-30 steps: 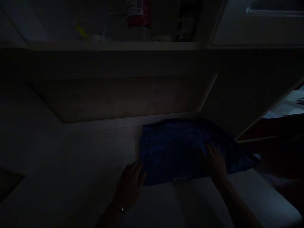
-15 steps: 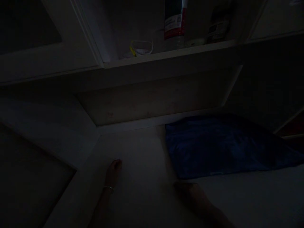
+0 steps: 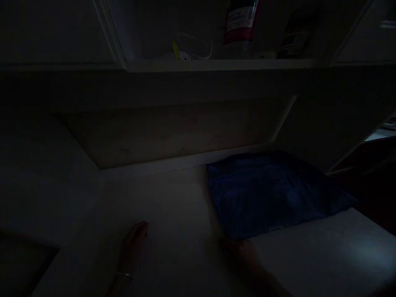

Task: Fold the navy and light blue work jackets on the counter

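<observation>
A dark blue cloth (image 3: 266,196) lies spread on the pale surface (image 3: 173,206), its far edge by the back ledge. My right hand (image 3: 243,253) is at the cloth's near left corner and seems to touch it. Its fingers are lost in the dark, so I cannot tell whether they pinch the cloth. To the left, my left hand (image 3: 133,239) rests low over the bare surface with curled fingers and nothing visible in them. A thin bracelet (image 3: 123,275) circles the left wrist.
Above the surface runs a shelf (image 3: 198,65) holding a tube with a red lower part (image 3: 239,29), a white cord loop with a yellow piece (image 3: 175,50) and a dark container (image 3: 292,41). A recessed panel (image 3: 173,132) is set in the back. The room is very dim.
The camera view has shifted and tilted, and more of the right side shows. My right hand has come up against the cloth's corner. The cloth stays spread out.
</observation>
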The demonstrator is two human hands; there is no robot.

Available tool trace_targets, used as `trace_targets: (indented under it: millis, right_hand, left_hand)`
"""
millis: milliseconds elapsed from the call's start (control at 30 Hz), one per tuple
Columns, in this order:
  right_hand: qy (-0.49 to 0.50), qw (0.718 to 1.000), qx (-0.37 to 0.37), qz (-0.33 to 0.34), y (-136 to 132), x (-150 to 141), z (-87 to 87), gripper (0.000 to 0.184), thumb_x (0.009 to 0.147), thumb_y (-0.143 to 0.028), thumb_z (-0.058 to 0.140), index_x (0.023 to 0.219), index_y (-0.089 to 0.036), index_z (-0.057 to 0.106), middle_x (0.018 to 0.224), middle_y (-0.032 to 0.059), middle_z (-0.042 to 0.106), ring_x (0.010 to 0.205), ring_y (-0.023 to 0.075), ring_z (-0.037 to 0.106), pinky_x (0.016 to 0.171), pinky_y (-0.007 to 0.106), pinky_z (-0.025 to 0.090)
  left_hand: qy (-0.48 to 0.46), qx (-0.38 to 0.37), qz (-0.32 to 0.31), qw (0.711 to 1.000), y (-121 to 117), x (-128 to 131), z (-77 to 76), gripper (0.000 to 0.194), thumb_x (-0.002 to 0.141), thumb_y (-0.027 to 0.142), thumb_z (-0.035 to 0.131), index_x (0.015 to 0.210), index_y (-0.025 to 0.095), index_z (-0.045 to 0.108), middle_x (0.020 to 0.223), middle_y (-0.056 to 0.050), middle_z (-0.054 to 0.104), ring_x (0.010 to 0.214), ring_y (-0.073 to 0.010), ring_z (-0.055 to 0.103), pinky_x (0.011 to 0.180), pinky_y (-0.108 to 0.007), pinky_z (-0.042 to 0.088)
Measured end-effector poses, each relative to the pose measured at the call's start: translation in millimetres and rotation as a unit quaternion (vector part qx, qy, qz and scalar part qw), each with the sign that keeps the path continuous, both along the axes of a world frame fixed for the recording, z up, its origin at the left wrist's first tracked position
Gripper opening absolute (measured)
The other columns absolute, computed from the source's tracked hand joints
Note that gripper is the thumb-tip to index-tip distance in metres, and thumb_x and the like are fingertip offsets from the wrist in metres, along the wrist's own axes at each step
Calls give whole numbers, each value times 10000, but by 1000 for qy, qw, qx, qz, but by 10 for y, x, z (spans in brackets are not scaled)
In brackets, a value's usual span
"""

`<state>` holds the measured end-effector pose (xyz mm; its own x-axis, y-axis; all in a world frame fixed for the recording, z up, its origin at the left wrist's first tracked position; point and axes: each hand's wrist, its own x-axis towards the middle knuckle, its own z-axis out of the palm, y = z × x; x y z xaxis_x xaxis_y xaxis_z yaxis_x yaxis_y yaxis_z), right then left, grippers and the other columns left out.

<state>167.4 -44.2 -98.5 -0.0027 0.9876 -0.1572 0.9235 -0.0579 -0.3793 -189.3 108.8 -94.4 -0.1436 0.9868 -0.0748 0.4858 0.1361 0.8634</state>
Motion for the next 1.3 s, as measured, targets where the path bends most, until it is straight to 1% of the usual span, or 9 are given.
trace_targets:
  millis: [200, 367, 533, 633, 733, 833, 967, 1100, 1300]
  right_hand:
    - [-7, 1000, -8, 3, 10, -28, 123, 332, 891, -246, 414, 1057, -288, 698, 914, 47, 739, 788, 188, 680, 613, 261, 363]
    - [-3, 1000, -14, 11, 21, -29, 112, 329, 881, -244, 412, 1043, -288, 695, 883, 44, 741, 770, 197, 687, 587, 267, 353]
    - [9, 1000, -26, -1, 20, -39, 138, 357, 898, -258, 390, 1085, -292, 693, 913, 55, 745, 800, 212, 699, 607, 269, 387]
    - [23, 1000, -19, -5, 11, -22, 112, 359, 901, -278, 401, 1104, -306, 695, 929, 51, 747, 814, 209, 698, 631, 263, 413]
    - [-2, 1000, -16, 4, 0, 12, 22, 412, 894, -265, 401, 1206, -318, 665, 939, 64, 750, 815, 221, 700, 633, 267, 428]
    - [-9, 1000, -6, 8, -7, 32, -46, 437, 877, -250, 416, 1239, -327, 647, 937, 65, 754, 798, 215, 703, 625, 259, 432]
    - [12, 1000, 6, 2, 0, 12, -3, 402, 874, -246, 421, 1161, -327, 690, 919, 61, 755, 787, 206, 704, 621, 251, 433]
    - [8, 1000, -10, 4, 8, -8, 59, 397, 877, -255, 419, 1166, -318, 685, 935, 60, 751, 800, 210, 702, 635, 259, 433]
    - [8, 1000, 5, 6, -1, 10, -10, 383, 866, -242, 430, 1138, -321, 687, 944, 54, 749, 802, 202, 695, 639, 255, 418]
  left_hand:
    - [26, -16, -2, 1000, -21, 72, 4, 511, 648, 625, 550, 899, 194, 660, 787, -47, 701, 790, -254, 655, 751, -359, 524]
    - [41, -24, -13, 999, -41, 72, -6, 554, 665, 650, 525, 931, 183, 657, 819, -58, 710, 808, -254, 668, 770, -362, 527]
    - [55, -25, -6, 998, -51, 84, 9, 504, 669, 630, 517, 899, 203, 657, 780, -48, 712, 793, -259, 671, 768, -375, 529]
    - [59, -20, -18, 998, -46, 75, -35, 475, 698, 613, 513, 915, 214, 653, 818, -43, 719, 802, -251, 669, 782, -370, 522]
    - [64, -9, -29, 997, -47, 58, -78, 459, 728, 603, 509, 925, 215, 656, 837, -42, 720, 807, -243, 664, 789, -362, 516]
    - [63, -12, -25, 998, -63, 65, -63, 479, 726, 603, 506, 948, 207, 658, 867, -51, 721, 839, -249, 666, 810, -366, 515]
    - [67, -5, -25, 997, -80, 90, -23, 441, 713, 591, 508, 909, 225, 659, 857, -42, 727, 815, -247, 671, 788, -366, 521]
    - [86, -4, -22, 996, -74, 88, -54, 446, 727, 585, 489, 932, 226, 655, 890, -50, 734, 845, -247, 678, 805, -368, 523]
    - [113, 1, -31, 993, -54, 71, -76, 466, 744, 586, 464, 948, 214, 656, 985, -74, 733, 926, -251, 682, 864, -361, 518]
